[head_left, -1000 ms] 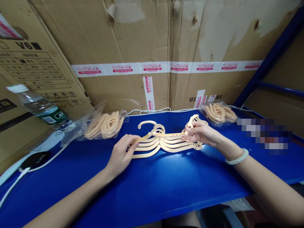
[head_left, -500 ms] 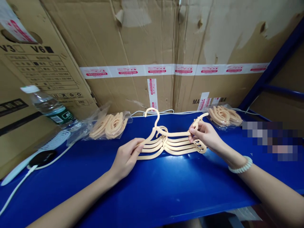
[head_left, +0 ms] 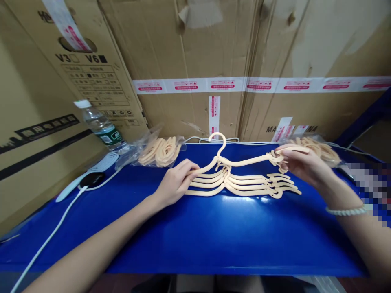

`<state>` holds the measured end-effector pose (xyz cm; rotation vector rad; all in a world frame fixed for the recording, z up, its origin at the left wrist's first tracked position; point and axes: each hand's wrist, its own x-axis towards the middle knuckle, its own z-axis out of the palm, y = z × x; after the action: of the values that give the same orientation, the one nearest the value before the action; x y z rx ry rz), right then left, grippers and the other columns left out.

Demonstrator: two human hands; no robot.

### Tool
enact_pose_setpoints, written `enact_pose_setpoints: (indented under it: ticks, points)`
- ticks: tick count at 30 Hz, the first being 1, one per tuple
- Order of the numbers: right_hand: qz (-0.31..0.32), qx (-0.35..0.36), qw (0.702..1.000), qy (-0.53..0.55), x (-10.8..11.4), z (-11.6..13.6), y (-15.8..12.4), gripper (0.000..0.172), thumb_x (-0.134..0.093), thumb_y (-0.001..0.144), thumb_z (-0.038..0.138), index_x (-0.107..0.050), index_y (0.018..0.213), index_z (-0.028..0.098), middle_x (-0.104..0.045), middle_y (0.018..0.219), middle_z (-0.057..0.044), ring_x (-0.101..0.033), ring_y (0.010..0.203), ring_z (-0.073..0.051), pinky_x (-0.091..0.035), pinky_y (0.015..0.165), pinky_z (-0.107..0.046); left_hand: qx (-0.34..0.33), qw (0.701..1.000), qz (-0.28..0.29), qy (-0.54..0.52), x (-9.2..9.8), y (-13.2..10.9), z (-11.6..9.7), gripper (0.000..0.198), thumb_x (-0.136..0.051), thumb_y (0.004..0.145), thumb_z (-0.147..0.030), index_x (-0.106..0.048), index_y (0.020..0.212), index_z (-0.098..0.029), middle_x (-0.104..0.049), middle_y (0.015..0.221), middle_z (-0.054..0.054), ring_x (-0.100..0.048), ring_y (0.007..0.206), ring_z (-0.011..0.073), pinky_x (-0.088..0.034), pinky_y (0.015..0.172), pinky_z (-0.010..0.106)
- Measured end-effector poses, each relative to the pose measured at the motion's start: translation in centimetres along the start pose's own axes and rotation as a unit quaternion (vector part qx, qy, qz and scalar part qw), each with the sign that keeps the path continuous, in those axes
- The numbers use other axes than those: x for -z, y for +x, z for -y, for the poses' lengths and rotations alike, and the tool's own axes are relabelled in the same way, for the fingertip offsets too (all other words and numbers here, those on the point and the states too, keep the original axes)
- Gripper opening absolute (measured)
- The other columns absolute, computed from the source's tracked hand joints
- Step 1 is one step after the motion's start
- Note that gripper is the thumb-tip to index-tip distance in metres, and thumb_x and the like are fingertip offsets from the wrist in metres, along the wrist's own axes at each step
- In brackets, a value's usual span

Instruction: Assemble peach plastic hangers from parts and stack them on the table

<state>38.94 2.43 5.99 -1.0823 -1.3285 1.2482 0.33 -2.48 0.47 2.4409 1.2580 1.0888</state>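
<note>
A cream-coloured clothes hanger [head_left: 244, 162] is stretched between my two hands, its hook pointing up. My left hand [head_left: 177, 181] is closed round its left arm. At the other end, my right hand [head_left: 305, 162] grips the hanger's right arm, whose jointed tip sticks out along the fingers. Just below and in front lies a row of several matching hangers [head_left: 247, 188] on the blue table [head_left: 229, 240], overlapping one another. Their left ends are partly hidden by my left hand.
Behind stand large cardboard boxes [head_left: 189, 106]. A bagged bundle of hanger parts [head_left: 163, 151] lies at the left back, another bag [head_left: 324, 150] behind my right hand. On the left are a water bottle [head_left: 104, 128], a hairbrush [head_left: 82, 177] and a black charger [head_left: 93, 179] with a white cable.
My right hand has swung the hanger's right arm outward, so the hanger is spread wider. The view has turned a little to the left. My left hand keeps its grip.
</note>
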Motion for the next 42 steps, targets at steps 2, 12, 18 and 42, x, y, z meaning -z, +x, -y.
enact_pose_setpoints:
  ticks: [2, 12, 18, 42]
  points:
    - [0.016, -0.005, 0.998, -0.063, 1.2, 0.6, 0.2, 0.032, -0.09, 0.063, 0.041, -0.076, 0.081, 0.019, -0.069, 0.073, -0.005, -0.06, 0.066, -0.015, -0.047, 0.053, -0.026, -0.036, 0.999, -0.003, 0.022, 0.7, 0.3, 0.0, 0.019, -0.046, 0.103, -0.027, -0.062, 0.102, -0.016, -0.061, 0.1, 0.007, -0.061, 0.091, 0.0187, -0.048, 0.08, 0.03]
    - [0.324, -0.069, 0.848, -0.414, 2.6, 2.8, -0.7, 0.037, -0.08, 0.074, 0.054, -0.08, 0.082, 0.018, -0.074, 0.077, -0.009, -0.061, 0.062, -0.017, -0.046, 0.057, -0.029, -0.176, 0.958, 0.205, 0.094, 3.1, 0.1, -1.2, 0.013, -0.052, 0.098, -0.019, -0.061, 0.089, -0.018, -0.065, 0.087, 0.003, -0.056, 0.08, 0.0176, -0.04, 0.075, 0.032]
    - [0.328, -0.076, 0.814, -0.473, 1.9, 0.8, -0.9, 0.028, -0.08, 0.07, 0.048, -0.077, 0.074, 0.02, -0.073, 0.069, -0.004, -0.064, 0.059, -0.019, -0.046, 0.053, -0.027, -0.198, 0.943, 0.224, 0.144, 1.8, -0.7, -1.4, 0.017, -0.051, 0.098, -0.019, -0.061, 0.084, -0.02, -0.067, 0.086, 0.003, -0.061, 0.078, 0.0183, -0.042, 0.073, 0.031]
    - [0.026, 0.153, 0.784, -0.601, 4.2, -0.5, 1.4, 0.029, -0.053, 0.086, 0.033, -0.075, 0.1, 0.02, -0.075, 0.096, -0.011, -0.068, 0.087, -0.027, -0.051, 0.079, -0.038, -0.129, 0.937, 0.063, 0.317, -0.2, -0.6, 0.7, 0.017, -0.052, 0.097, -0.026, -0.066, 0.093, -0.018, -0.071, 0.097, 0.01, -0.063, 0.088, 0.0244, -0.048, 0.066, 0.032]
